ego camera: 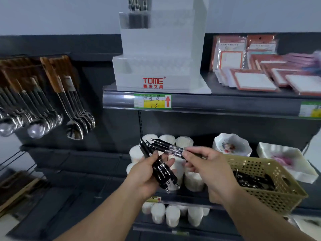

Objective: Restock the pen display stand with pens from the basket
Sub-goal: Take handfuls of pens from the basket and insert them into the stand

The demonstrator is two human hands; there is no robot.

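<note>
shop: price tag on shelf

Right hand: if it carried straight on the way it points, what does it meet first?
The right hand, pinching black pens, points left and slightly up. First in that line is probably the pen bundle held in the left hand, though depth is unclear and it might pass just above.

Toward twelve o'clock the way up is open until the shelf edge juts out beneath the stand; the basket blocks four o'clock, and hanging spoons crowd nine.
</note>
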